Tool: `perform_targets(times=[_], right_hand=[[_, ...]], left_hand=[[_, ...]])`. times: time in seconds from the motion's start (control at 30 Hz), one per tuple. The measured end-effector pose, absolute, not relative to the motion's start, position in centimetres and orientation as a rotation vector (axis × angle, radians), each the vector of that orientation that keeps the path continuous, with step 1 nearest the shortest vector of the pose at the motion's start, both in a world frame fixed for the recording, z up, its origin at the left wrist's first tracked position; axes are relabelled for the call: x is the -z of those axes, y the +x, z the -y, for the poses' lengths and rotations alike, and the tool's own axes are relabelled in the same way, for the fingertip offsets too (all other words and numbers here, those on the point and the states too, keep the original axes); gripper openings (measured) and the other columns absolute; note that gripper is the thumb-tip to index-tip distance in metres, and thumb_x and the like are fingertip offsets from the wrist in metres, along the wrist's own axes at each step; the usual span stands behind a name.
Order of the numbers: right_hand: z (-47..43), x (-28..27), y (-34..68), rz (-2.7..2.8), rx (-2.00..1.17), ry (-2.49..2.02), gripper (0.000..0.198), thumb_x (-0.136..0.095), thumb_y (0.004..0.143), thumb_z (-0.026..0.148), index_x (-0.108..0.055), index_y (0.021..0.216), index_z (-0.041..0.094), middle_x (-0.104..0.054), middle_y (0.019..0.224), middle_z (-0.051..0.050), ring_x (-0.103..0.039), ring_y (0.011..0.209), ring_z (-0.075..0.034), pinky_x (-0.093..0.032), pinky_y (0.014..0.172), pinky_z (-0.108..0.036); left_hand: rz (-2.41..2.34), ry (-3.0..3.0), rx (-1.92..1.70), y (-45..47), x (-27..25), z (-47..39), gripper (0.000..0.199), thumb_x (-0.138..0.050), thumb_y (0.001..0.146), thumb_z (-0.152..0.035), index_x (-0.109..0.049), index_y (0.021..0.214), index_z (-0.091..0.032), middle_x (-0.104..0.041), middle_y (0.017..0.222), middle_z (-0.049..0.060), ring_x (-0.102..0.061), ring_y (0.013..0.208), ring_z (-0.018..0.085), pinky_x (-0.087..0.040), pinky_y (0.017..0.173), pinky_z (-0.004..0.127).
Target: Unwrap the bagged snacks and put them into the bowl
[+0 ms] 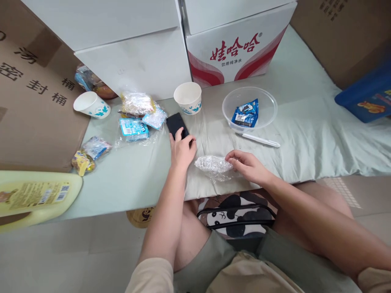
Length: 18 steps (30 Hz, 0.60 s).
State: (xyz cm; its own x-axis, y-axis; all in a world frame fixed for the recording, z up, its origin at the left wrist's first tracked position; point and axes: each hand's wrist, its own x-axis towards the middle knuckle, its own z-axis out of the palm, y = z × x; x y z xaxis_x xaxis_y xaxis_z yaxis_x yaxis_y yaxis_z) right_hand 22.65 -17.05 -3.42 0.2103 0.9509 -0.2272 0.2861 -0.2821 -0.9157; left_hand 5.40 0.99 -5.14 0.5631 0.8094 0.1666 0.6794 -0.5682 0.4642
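Observation:
A black smartphone (178, 125) lies on the cloth-covered surface. My left hand (183, 151) reaches over its near end, fingers at both sides of it and one resting on the screen. To the right, a clear, crinkled plastic-wrapped bundle (213, 164) sits near the front edge; what is inside cannot be made out. My right hand (249, 165) pinches its right end between thumb and curled fingers. Beyond that hand are a white, pen-like cutter (258, 139) and a clear plastic bowl (269, 116) holding blue snack packets (245, 114).
Behind the phone stands a paper cup (187, 98); another paper cup (92, 105) leans at the left. Wrapped snacks (134, 128) and small packets (91, 152) lie between. White cartons (229, 53) line the back. A yellow jug (39, 195) and a blue container (366, 97) flank the surface.

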Motion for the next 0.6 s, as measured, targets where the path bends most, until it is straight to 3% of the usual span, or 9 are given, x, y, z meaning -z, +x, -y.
perform_targets(times=[0.1,0.17,0.27,0.4,0.5,0.6], right_hand=[[17.4,3.2,23.0,1.170,-1.009,-1.746,0.029,-0.051,0.091,0.041,-0.068,0.101,0.020,-0.066,0.080,-0.003,-0.059,0.069,-0.018,-0.049,0.069,-0.033],[17.4,3.1,23.0,1.159,-0.966,-1.739,0.032,-0.052,0.092,0.039,-0.071,0.110,0.021,-0.071,0.087,-0.005,-0.064,0.079,-0.021,-0.053,0.078,-0.037],[16.4,3.1,22.3,1.069,-1.094,-1.677,0.039,-0.054,0.093,0.038,-0.068,0.126,0.022,-0.075,0.108,-0.008,-0.069,0.096,-0.024,-0.055,0.094,-0.043],[12.7,3.4,19.9,0.951,-1.358,-1.564,0.052,-0.059,0.092,0.034,-0.058,0.142,0.021,-0.067,0.132,-0.012,-0.069,0.102,-0.022,-0.058,0.096,-0.043],[9.8,3.5,18.3,1.047,-1.382,-1.617,0.047,-0.057,0.092,0.033,-0.064,0.136,0.017,-0.068,0.125,-0.014,-0.067,0.105,-0.025,-0.058,0.093,-0.043],[8.5,3.1,17.9,1.317,-0.946,-1.809,0.033,-0.062,0.087,0.030,-0.076,0.115,0.018,-0.064,0.114,-0.014,-0.058,0.118,-0.031,-0.051,0.103,-0.049]], left_hand=[[-1.221,2.348,-0.601,4.7,4.7,-1.2,0.018,-0.060,0.092,-0.024,-0.074,0.102,-0.021,-0.053,0.148,0.017,-0.043,0.148,0.033,-0.029,0.126,0.054],[-1.227,2.276,-0.679,4.3,4.4,-1.4,0.021,-0.057,0.094,-0.027,-0.074,0.106,-0.021,-0.054,0.145,0.016,-0.046,0.146,0.031,-0.037,0.122,0.049],[-1.257,2.193,-0.785,4.1,4.1,-1.5,0.023,-0.054,0.096,-0.030,-0.072,0.109,-0.022,-0.058,0.137,0.014,-0.048,0.143,0.027,-0.039,0.121,0.043],[-1.244,2.141,-0.814,4.1,4.1,-1.4,0.025,-0.055,0.096,-0.029,-0.073,0.111,-0.020,-0.057,0.138,0.015,-0.048,0.143,0.027,-0.038,0.121,0.041],[-1.198,2.171,-0.720,4.1,4.4,-1.4,0.025,-0.057,0.095,-0.029,-0.074,0.112,-0.020,-0.056,0.142,0.016,-0.048,0.142,0.029,-0.036,0.122,0.046],[-1.152,2.196,-0.626,3.9,4.3,-1.4,0.028,-0.054,0.096,-0.028,-0.073,0.115,-0.021,-0.059,0.140,0.015,-0.048,0.142,0.030,-0.032,0.124,0.050]])
